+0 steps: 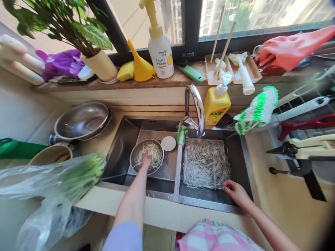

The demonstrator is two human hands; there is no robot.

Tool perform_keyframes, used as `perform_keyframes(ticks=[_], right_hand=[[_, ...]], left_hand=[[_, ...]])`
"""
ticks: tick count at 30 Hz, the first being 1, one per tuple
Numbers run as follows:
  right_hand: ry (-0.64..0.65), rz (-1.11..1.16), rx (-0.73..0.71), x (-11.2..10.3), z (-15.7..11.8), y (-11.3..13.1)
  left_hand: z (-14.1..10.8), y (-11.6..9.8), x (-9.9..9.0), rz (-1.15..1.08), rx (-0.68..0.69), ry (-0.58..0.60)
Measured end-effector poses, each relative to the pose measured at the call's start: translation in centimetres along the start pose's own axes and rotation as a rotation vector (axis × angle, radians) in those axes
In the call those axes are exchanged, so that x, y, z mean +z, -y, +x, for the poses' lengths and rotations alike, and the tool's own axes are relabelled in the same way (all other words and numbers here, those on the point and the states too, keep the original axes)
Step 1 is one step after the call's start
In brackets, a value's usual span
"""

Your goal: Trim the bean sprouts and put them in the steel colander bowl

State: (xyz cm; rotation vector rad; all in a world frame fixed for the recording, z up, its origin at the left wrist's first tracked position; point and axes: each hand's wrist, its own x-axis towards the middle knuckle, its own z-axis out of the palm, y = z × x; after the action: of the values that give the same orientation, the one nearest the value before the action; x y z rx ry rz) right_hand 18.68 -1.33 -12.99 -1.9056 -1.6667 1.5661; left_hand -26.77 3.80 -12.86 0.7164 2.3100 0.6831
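In the left sink basin, my left hand (146, 159) reaches into a metal bowl (132, 161) and touches the pale bean sprouts (155, 152) there. Its fingertips are hidden among them, so I cannot tell if they grip any. My right hand (233, 191) is over the near right part of the other basin, thumb and fingers drawn together in a pinch. Whatever is between those fingertips is too small to make out. Just beside them, a wide layer of bean sprouts (205, 165) lies wet in the right basin.
A chrome faucet (195, 104) arches over the right basin, with a yellow soap bottle (216, 104) behind. A white round lid (168, 143) lies right of the bowl. Bagged greens (83, 174) stand at left; scissors (300, 148) and utensils hang at right.
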Motion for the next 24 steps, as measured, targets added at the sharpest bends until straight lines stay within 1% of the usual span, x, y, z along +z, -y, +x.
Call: perform_keyframes(ticks=[2, 3, 6, 7, 9, 10, 11, 12, 13, 15, 16, 17, 19, 20, 21, 22, 24], right_hand=[[0.016, -0.07, -0.031, 0.4, 0.2, 0.7], [0.032, -0.14, -0.035, 0.5, 0.4, 1.1], [0.039, -0.41, 0.038, 0.6, 1.6, 2.2], [0.025, -0.447, 0.066, 0.5, 2.2, 2.4], [-0.018, -0.5, 0.128, 0.2, 3.4, 2.8], [-0.045, -0.524, 0.164, 0.0, 4.0, 2.8], [-0.069, -0.54, 0.191, -0.2, 4.6, 2.7], [-0.085, -0.549, 0.215, -0.4, 5.1, 2.7], [-0.095, -0.551, 0.235, -0.5, 5.6, 2.5], [-0.1, -0.544, 0.271, -0.7, 6.3, 2.2], [-0.098, -0.537, 0.288, -0.8, 6.6, 2.0], [-0.094, -0.53, 0.304, -0.8, 6.7, 1.9], [-0.089, -0.514, 0.331, -0.8, 6.6, 1.6], [-0.088, -0.506, 0.341, -0.8, 6.5, 1.5], [-0.089, -0.498, 0.349, -0.8, 6.4, 1.4], [-0.09, -0.49, 0.356, -0.9, 6.3, 1.3], [-0.096, -0.475, 0.368, -1.1, 6.4, 1.3]], left_hand=[[0.4, -0.2, -0.1, 0.059, 0.018, -0.008], [0.6, -0.3, -0.4, 0.083, 0.028, -0.011], [0.2, -1.2, -1.4, 0.139, 0.074, -0.034], [-0.5, -1.7, -1.6, 0.16, 0.128, -0.053], [-2.7, -3.2, -1.4, 0.201, 0.367, -0.093], [-4.3, -4.0, -0.8, 0.184, 0.486, -0.076], [-6.2, -5.0, 0.2, 0.144, 0.575, -0.018], [-8.2, -5.8, 1.6, 0.093, 0.642, 0.082], [-10.2, -6.6, 3.3, 0.038, 0.687, 0.206], [-13.8, -7.5, 7.9, -0.048, 0.729, 0.48], [-15.3, -7.6, 10.5, -0.052, 0.75, 0.634], [-16.4, -7.5, 13.1, -0.01, 0.76, 0.748], [-17.6, -6.9, 17.6, 0.192, 0.698, 0.83], [-17.8, -6.4, 19.3, 0.33, 0.631, 0.844], [-17.8, -6.0, 20.6, 0.376, 0.595, 0.844], [-17.8, -5.6, 21.4, 0.415, 0.564, 0.836], [-17.5, -4.9, 22.0, 0.459, 0.527, 0.81]])
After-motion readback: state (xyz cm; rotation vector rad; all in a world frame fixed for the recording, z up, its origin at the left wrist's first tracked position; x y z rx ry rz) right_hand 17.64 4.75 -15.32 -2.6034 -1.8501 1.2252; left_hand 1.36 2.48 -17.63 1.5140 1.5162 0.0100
